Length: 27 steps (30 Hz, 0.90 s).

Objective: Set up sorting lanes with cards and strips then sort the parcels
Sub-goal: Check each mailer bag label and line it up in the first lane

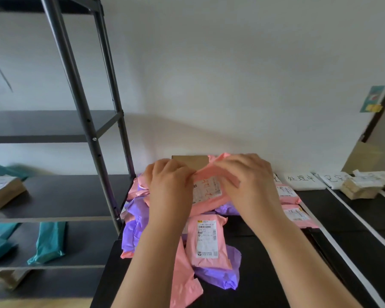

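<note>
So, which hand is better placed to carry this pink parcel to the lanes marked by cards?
Probably the right hand. Both it and the left hand grip the pink parcel, but the cards lie on the right side.

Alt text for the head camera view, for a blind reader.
Left hand and right hand grip a pink parcel over a pile of pink and purple parcels on a black table. White strips and cards mark lanes at right; a shelf stands left.

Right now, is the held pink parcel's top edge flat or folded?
Folded: left hand and right hand pinch the pink parcel at its top edge, bent over above its label.
</note>
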Tool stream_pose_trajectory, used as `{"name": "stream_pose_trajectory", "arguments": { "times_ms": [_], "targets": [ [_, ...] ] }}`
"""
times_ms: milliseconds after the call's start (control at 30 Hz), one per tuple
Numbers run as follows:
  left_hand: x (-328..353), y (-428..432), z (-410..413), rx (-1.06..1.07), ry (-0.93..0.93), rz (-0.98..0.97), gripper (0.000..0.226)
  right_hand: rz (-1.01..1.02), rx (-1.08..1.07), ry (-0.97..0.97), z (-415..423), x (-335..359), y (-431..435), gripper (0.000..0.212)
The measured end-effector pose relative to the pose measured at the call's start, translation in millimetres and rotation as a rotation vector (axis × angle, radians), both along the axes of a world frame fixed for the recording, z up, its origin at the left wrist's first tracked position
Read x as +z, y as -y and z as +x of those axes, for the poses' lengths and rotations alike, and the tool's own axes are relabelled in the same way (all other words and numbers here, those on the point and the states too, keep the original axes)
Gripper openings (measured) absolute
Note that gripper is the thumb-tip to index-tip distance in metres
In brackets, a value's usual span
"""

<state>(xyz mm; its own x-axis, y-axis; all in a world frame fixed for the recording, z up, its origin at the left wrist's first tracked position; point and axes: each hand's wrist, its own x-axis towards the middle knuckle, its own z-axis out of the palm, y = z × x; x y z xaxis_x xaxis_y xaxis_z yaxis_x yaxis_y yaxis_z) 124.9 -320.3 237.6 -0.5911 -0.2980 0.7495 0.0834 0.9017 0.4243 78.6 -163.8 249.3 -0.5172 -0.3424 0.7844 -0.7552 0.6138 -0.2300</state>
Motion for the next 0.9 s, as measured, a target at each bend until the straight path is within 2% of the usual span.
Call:
{"name": "stream_pose_trajectory", "arguments": {
  "times_ms": [100, 233, 367, 433, 500, 600, 700, 800, 900],
  "targets": [
    [-1.5, -4.5, -2.5, -0.052, -0.06, -0.111, 0.007, 0.101, -0.085, 0.002, 1.7, -10.6, 2.2, 0.036],
    [-5.8, -7.9, -4.6, -0.11, -0.074, -0.146, 0.01, 0.077, -0.132, 0.009, 3.0, -11.8, 1.1, 0.015],
    [-6.0, -12.1, -3.7, -0.012, -0.127, -0.084, 0.037, 0.036, -0.155, 0.145, 2.7, -8.2, -1.5, 0.004],
    [-3.8, -10.7, -1.4, 0.034, -0.193, 0.005, 0.043, -0.066, -0.153, 0.254, -0.5, -7.0, -5.2, 0.004],
    [-1.5, -9.0, 2.3, 0.066, -0.215, 0.163, 0.041, -0.253, -0.134, 0.354, -3.2, -4.3, -9.6, 0.006],
    [1.1, -6.9, 7.6, 0.077, -0.146, 0.529, 0.039, -0.471, -0.125, 0.454, -4.8, 2.5, -13.9, 0.008],
    [4.5, -5.8, 9.1, -0.02, -0.06, 0.838, 0.03, -0.614, -0.076, 0.523, -5.2, 8.4, -16.2, 0.007],
    [10.3, -7.4, 9.6, -0.066, -0.034, 0.929, 0.012, -0.685, -0.025, 0.598, -3.3, 10.7, -15.4, 0.009],
    [16.7, -7.8, 11.9, -0.062, -0.082, 0.988, 0.006, -0.709, 0.004, 0.629, -1.8, 12.6, -13.6, 0.009]
  ]
}}
